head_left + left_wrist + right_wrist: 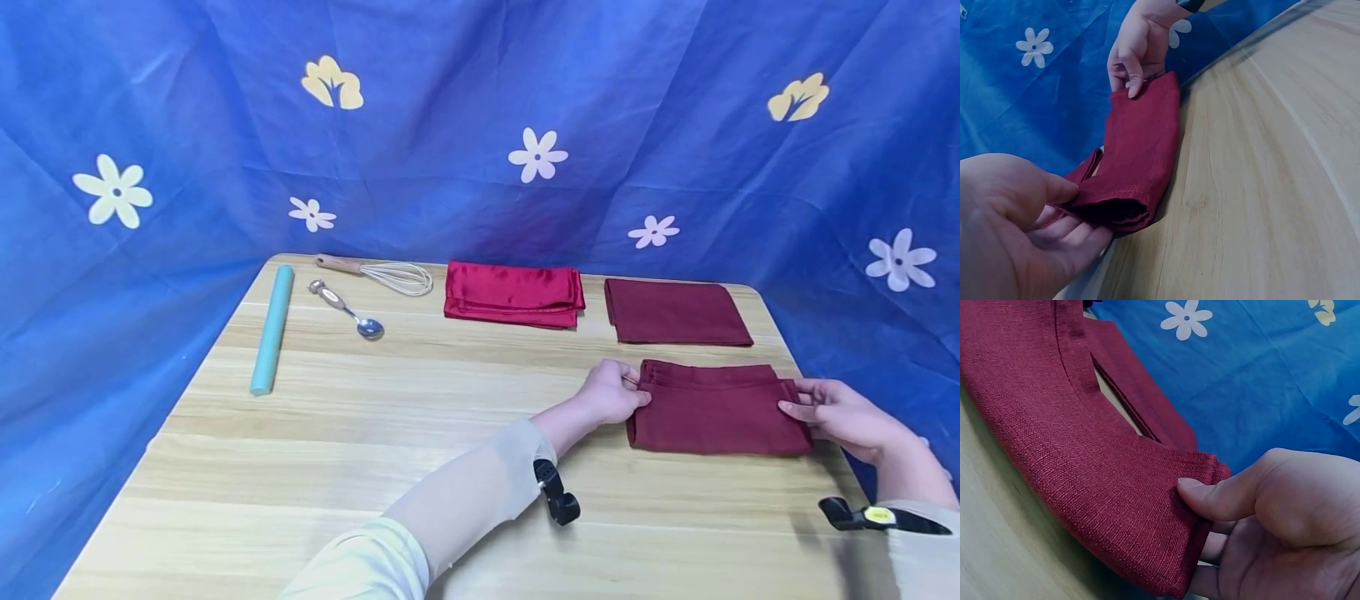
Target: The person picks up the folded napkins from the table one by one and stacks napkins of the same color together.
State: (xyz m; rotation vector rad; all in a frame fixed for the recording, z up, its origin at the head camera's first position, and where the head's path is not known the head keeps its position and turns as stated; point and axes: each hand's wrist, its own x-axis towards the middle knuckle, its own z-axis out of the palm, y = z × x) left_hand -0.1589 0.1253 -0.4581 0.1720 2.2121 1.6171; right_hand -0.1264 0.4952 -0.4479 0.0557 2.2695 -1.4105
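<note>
A folded dark red cloth (720, 417) lies near the table's right edge, between both hands. My left hand (611, 393) pinches its left end, thumb on top and fingers underneath, as the left wrist view shows. At the opposite end my right hand (843, 417) pinches the cloth the same way. In the right wrist view the right thumb (1210, 497) presses on the cloth's upper layer near a corner, and that end looks slightly raised. The folded layers gape open at the left end in the left wrist view.
Behind it lies a second folded dark red cloth (675, 312), with a shiny red folded cloth (513, 292) to its left. Farther left are a whisk (397, 275), a spoon (348, 312) and a turquoise rod (272, 333). A blue flowered curtain (450, 125) hangs around the wooden table (375, 433).
</note>
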